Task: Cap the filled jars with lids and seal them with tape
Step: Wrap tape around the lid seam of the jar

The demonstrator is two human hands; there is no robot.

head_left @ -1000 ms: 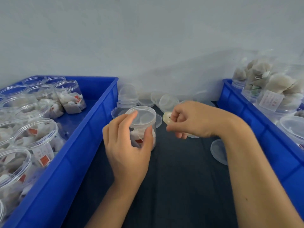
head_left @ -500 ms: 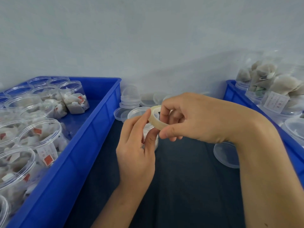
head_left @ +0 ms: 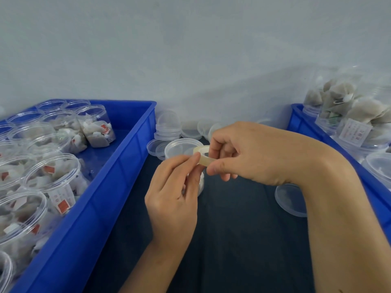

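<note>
The left hand [head_left: 172,195] pinches at the edge of the tape roll [head_left: 203,157], thumb and forefinger together, probably feeling for the loose end. The right hand [head_left: 243,153] has its fingers clamped on the roll to steady it. Both work just above the capped jar [head_left: 179,150], a clear tub with pale sachets inside, standing on the dark surface [head_left: 237,240] between two blue crates [head_left: 118,187].

2 bare forearms, no sleeves or jewellery.
</note>
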